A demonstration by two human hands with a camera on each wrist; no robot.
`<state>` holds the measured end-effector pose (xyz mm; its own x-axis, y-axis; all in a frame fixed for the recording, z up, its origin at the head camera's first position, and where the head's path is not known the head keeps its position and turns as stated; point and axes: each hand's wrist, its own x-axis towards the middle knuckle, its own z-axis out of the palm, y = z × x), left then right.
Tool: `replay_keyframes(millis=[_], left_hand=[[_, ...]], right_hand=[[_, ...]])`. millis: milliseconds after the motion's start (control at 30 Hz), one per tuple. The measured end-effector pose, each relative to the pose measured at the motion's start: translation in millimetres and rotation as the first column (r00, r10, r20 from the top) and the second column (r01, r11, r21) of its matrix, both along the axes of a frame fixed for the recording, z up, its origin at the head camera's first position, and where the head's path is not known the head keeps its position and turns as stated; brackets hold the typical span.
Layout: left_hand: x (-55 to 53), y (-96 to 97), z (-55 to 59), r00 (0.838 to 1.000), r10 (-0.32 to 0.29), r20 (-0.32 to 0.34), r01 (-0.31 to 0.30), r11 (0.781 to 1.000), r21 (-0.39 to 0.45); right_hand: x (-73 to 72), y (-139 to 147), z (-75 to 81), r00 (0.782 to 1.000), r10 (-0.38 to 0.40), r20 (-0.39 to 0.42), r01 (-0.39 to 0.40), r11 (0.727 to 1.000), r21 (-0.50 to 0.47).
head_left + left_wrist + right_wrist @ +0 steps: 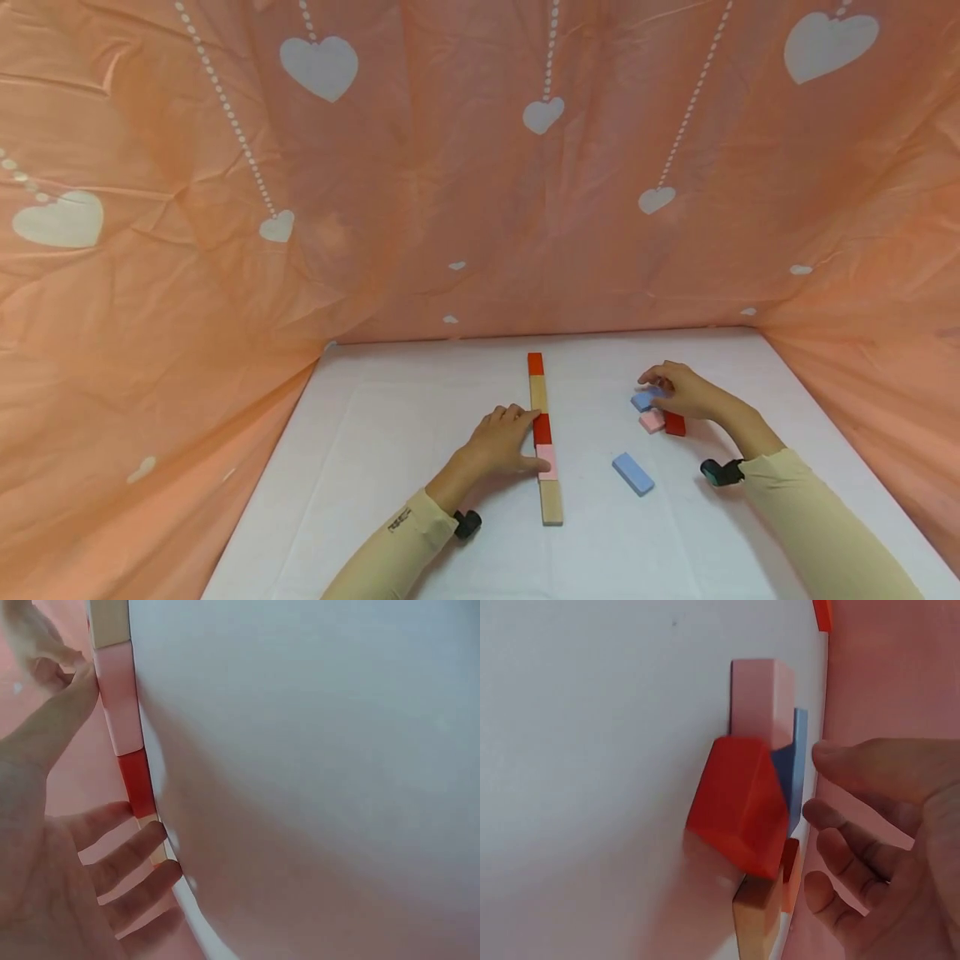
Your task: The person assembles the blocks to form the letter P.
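1. Row of 5 blocks lengthwise on the white worktop (390,417), far to near: far red block (535,363), far wooden block (538,393), middle red block (542,430), pink block (547,462), near wooden block (551,503).
2. Left hand (501,442) at the row's left side. Fingers spread wide, thumb by the pink block, other fingertips about the middle red block and far wooden block.
3. Right hand (686,392) over a small cluster right of the row. Fingers loosely bent, thumb parted from them, moderately wide; contact with the blocks: cannot tell.
4. Cluster: blue block (642,401), small pink block (652,421), near red block (676,424). Right wrist view adds a third wooden block (759,919) beside the red.
5. Lone blue block (633,474) lies slantwise between row and cluster, nearer the person.
6. Orange cloth (450,208) with white hearts behind.
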<state>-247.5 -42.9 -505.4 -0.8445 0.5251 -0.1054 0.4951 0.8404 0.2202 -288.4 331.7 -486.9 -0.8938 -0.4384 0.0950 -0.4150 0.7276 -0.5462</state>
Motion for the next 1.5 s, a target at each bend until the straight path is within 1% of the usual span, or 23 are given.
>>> replay_keyframes(millis=[133, 233, 333, 467, 567, 633, 767, 1000, 1100, 1167, 1400, 1500], left_hand=[[-0.6, -0.6, 1.1, 1.000, -0.009, 0.006, 0.009, 1.000, 0.006], [-1.0, -1.3, 2.4, 1.000, -0.019, 0.011, 0.019, 1.000, 0.009], [-1.2, -1.7, 3.4, 0.999, -0.019, 0.033, 0.019, 1.000, 0.018], [-0.9, -1.4, 3.5, 0.998, -0.012, 0.057, 0.011, 1.000, 0.026], [-0.5, -1.4, 2.6, 0.998, -0.006, 0.060, 0.005, 1.000, 0.023], [-0.3, -1.7, 1.8, 0.998, -0.004, 0.062, 0.002, 1.000, 0.023], [-0.4, -2.2, 0.7, 0.998, -0.001, 0.063, 0.000, 1.000, 0.023], [-0.4, -2.3, 1.8, 0.998, -0.003, 0.059, 0.002, 1.000, 0.018], [-0.6, -2.3, 2.1, 0.998, -0.004, 0.063, 0.003, 1.000, 0.018], [-1.1, -2.0, 1.7, 0.998, -0.005, 0.061, 0.005, 1.000, 0.014], [-2.3, -0.8, -0.1, 0.999, -0.006, 0.048, 0.005, 1.000, 0.004], [-1.4, -0.7, 1.3, 0.999, -0.006, 0.048, 0.006, 1.000, -0.003]], right_hand=[[2.8, 2.7, -1.1, 1.000, 0.007, 0.004, -0.007, 1.000, -0.002], [3.5, 2.7, -2.3, 1.000, -0.008, 0.011, 0.008, 1.000, 0.010], [2.9, 2.6, -4.4, 1.000, -0.016, 0.004, 0.016, 1.000, 0.017], [1.1, 2.6, -7.9, 0.999, -0.001, -0.040, 0.001, 1.000, 0.013], [-0.5, 2.5, -10.2, 0.998, 0.004, -0.060, -0.004, 1.000, 0.014], [-1.7, 2.5, -11.2, 0.999, 0.000, -0.048, 0.001, 1.000, 0.020], [-4.8, 1.5, -11.2, 1.000, -0.027, 0.006, 0.026, 0.999, 0.037], [-14.2, -11.9, -4.4, 0.996, -0.057, 0.072, 0.055, 0.998, 0.034], [-19.0, -21.0, -1.7, 0.994, -0.061, 0.085, 0.059, 0.998, 0.027], [-23.4, -27.3, -1.8, 0.995, -0.055, 0.080, 0.054, 0.998, 0.016], [-39.4, -45.4, -5.0, 1.000, 0.019, 0.009, -0.018, 0.999, -0.049], [-46.0, -51.7, -6.6, 0.999, 0.032, 0.004, -0.032, 0.997, -0.074]])
